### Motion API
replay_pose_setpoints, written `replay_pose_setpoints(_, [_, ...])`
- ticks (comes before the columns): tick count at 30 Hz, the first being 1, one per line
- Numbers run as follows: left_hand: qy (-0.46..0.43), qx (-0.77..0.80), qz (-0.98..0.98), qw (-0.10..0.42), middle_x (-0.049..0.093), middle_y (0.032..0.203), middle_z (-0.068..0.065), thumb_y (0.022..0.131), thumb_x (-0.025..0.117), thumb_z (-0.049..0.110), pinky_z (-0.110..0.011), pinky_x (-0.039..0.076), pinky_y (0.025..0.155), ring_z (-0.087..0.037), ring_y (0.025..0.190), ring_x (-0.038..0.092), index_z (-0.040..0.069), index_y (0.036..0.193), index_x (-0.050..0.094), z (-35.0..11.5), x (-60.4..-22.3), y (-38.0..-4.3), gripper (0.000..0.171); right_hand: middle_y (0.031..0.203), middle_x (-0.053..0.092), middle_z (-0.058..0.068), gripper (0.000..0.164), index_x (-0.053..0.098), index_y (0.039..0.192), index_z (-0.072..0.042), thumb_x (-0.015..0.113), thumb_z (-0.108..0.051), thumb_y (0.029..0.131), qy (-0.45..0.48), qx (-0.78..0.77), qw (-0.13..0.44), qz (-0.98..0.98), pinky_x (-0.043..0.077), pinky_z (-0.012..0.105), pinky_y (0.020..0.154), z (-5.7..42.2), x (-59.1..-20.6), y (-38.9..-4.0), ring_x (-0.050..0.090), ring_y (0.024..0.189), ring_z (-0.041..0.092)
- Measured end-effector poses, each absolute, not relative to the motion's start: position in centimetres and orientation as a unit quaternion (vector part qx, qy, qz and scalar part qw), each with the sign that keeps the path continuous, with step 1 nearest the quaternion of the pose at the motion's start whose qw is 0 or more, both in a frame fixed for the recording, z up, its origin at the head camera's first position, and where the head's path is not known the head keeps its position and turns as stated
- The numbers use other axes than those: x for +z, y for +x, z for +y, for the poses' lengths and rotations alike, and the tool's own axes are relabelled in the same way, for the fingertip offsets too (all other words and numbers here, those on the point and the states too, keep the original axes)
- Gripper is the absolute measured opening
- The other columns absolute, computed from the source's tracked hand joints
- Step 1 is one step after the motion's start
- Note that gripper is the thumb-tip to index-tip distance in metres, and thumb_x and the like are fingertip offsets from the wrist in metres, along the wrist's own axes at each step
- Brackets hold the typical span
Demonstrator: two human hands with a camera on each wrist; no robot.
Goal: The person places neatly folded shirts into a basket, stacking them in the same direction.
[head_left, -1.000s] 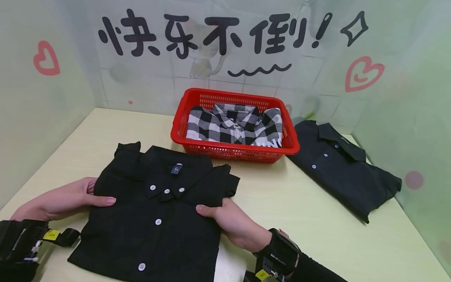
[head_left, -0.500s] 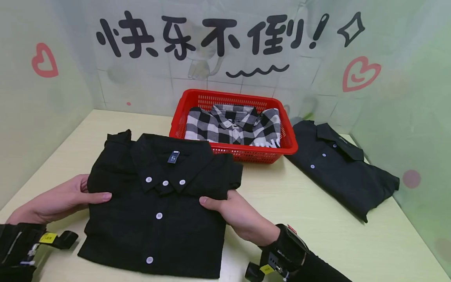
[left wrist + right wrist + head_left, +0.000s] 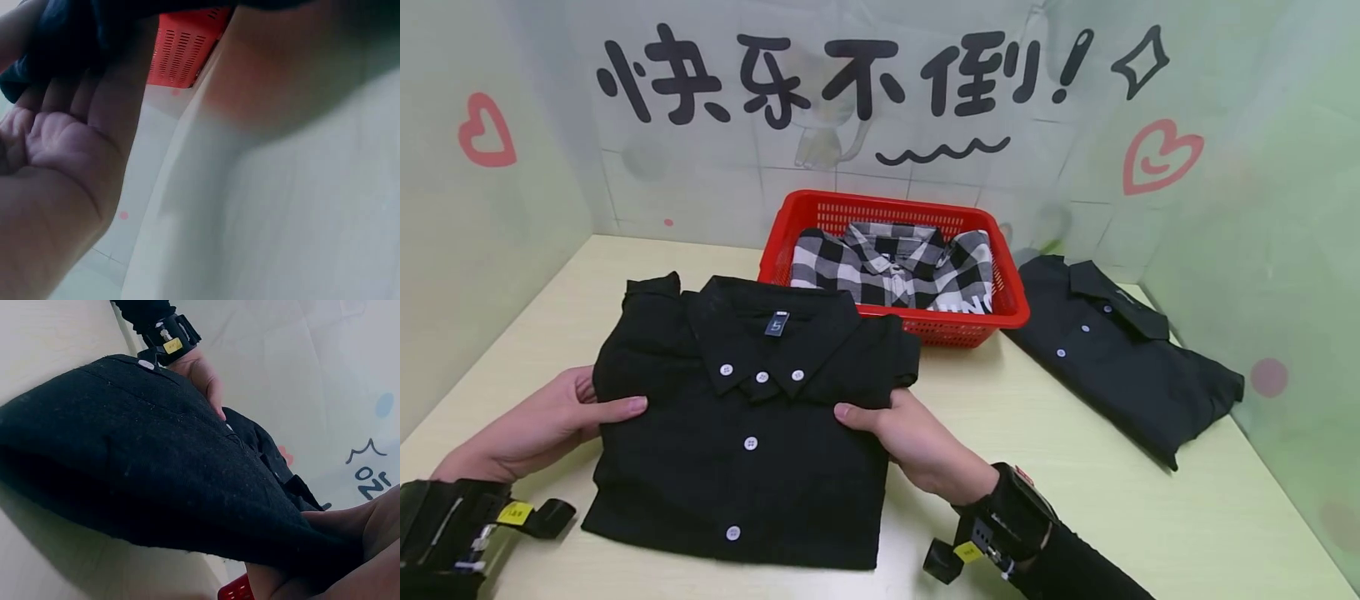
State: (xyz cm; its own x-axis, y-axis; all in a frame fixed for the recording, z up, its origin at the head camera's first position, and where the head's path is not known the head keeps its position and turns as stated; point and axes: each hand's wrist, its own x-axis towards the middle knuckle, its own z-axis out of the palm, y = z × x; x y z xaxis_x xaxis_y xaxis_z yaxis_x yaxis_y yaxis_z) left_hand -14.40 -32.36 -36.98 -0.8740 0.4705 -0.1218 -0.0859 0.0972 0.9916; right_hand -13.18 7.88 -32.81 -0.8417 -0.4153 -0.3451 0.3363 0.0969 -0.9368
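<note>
A folded black shirt [image 3: 685,467] with white buttons and a small collar label hangs between both hands in the head view. My left hand [image 3: 550,425] grips its left side, thumb on top and fingers beneath the cloth; the left wrist view shows those fingers [image 3: 81,100] running under the dark fabric. At the other side my right hand [image 3: 925,442] pinches the edge just below the sleeve, thumb over the front. In the right wrist view the shirt [image 3: 156,462] is raised off the table, with shadow below. Its collar overlaps the front of the red basket [image 3: 955,327].
Inside the basket lies a folded black-and-white checked shirt [image 3: 880,267]. Another folded dark shirt [image 3: 1120,358] rests on the table [image 3: 1075,517] at the right, near the side wall. A printed backdrop [image 3: 700,183] stands behind the table.
Both hands have lifted the black shirt upward and slightly forward toward the basket. Its collar now overlaps the basket's front left corner, and its lower hem has come fully into view.
</note>
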Motion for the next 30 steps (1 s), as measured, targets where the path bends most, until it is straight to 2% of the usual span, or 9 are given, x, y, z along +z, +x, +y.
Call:
replay_pose_setpoints(5, [0.134,0.663,0.708,0.202,0.065,0.123,-0.008,0.102,0.048,-0.001,-0.029,0.05,0.09,-0.019,0.111,0.061,0.013,0.128,0.059,-32.3,-37.2,-14.5,0.032,0.113,0.065,0.009,0.036,0.054,0.125,0.0,0.065,-0.017,0.095,-0.029,-0.671,0.282,0.686,0.042,0.043,0.097,8.1,-33.0,-13.7,0.06,0.103,0.023])
replay_pose_setpoints(11, [0.148,0.667,0.702,0.202,0.066,0.121,-0.009,0.101,0.047,-0.002,-0.031,0.051,0.09,-0.02,0.109,0.062,0.009,0.126,0.059,-32.1,-37.0,-14.5,0.03,0.112,0.067,0.01,0.034,0.057,0.123,0.001,0.065,-0.016,0.095,-0.027,-0.668,0.287,0.686,0.044,0.042,0.096,8.4,-33.2,-14.0,0.061,0.101,0.023])
replay_pose_setpoints(22, [0.132,0.668,0.706,0.194,0.066,0.12,-0.007,0.102,0.047,-0.001,-0.03,0.051,0.088,-0.019,0.108,0.062,0.013,0.126,0.059,-32.2,-37.2,-14.6,0.03,0.115,0.066,0.01,0.035,0.057,0.125,0.001,0.065,-0.015,0.094,-0.022,-0.663,0.291,0.689,0.042,0.044,0.1,8.6,-33.2,-14.5,0.061,0.102,0.025])
replay_pose_setpoints(30, [0.154,0.704,0.67,0.179,0.065,0.121,-0.008,0.101,0.044,-0.005,-0.028,0.051,0.09,-0.018,0.11,0.061,0.009,0.128,0.058,-31.5,-37.0,-14.6,0.033,0.113,0.066,0.01,0.035,0.057,0.124,0.0,0.066,-0.016,0.094,-0.033,-0.657,0.287,0.697,0.041,0.044,0.1,9.2,-32.4,-14.9,0.061,0.103,0.024])
